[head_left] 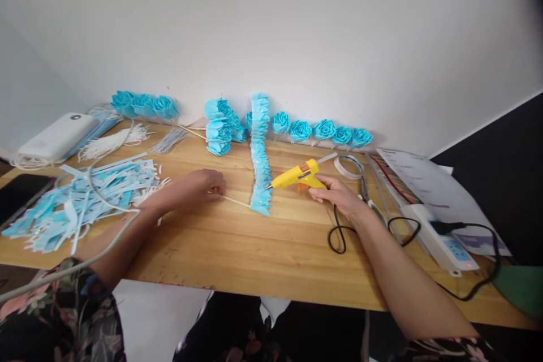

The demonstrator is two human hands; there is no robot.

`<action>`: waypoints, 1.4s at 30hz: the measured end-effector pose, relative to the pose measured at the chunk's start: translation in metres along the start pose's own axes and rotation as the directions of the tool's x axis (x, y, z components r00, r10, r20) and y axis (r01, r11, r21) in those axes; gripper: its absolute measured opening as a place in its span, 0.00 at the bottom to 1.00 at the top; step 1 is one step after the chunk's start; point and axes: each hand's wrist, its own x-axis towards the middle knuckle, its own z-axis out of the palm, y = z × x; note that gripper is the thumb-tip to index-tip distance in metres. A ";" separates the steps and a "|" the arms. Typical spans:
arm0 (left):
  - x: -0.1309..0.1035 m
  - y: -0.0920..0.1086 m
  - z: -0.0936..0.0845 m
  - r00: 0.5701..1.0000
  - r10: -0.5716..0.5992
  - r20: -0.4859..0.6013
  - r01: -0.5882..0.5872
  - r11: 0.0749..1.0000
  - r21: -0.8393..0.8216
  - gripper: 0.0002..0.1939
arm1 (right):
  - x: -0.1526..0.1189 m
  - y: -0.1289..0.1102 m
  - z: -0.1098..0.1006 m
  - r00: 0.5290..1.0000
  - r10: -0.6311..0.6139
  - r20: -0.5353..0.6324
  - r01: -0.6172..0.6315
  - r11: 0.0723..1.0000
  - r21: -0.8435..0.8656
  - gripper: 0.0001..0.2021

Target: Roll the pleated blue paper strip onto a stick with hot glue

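A yellow hot glue gun (297,175) is gripped in my right hand (337,195), fingers closed round its handle. Its nozzle points left and meets the lower part of a long pleated light-blue strip (260,153) lying across the table. My left hand (207,185) is closed on a thin pale stick (235,201), whose far end reaches the strip's lower left edge. Whether that end touches the strip I cannot tell. Behind the strip, finished blue paper flowers (324,129) lean along the wall, and a bunch of blue pleated pieces (219,127) lies left of it.
Blue and white scraps (97,198) are heaped at left, near a white power bank (59,136) and a dark phone (21,198). At right are a tape roll (348,167), scissors (365,186), a power strip (441,240) and the gun's black cord (337,237). A white cable crosses my left arm.
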 end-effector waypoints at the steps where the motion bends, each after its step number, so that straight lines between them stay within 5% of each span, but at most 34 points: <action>1: 0.000 0.002 -0.001 1.000 -0.017 -0.007 0.017 1.000 0.006 0.09 | 0.000 0.001 0.000 1.000 0.003 0.005 -0.003 1.000 -0.007 0.15; 16: -0.002 0.007 -0.004 0.995 -0.097 0.019 0.098 0.994 -0.043 0.11 | 0.005 0.006 0.008 0.996 -0.005 -0.087 0.006 1.000 0.014 0.16; 42: -0.001 0.001 0.000 0.997 0.037 -0.064 -0.037 0.999 -0.004 0.10 | 0.004 0.007 0.004 0.997 -0.006 -0.071 0.003 0.999 -0.038 0.18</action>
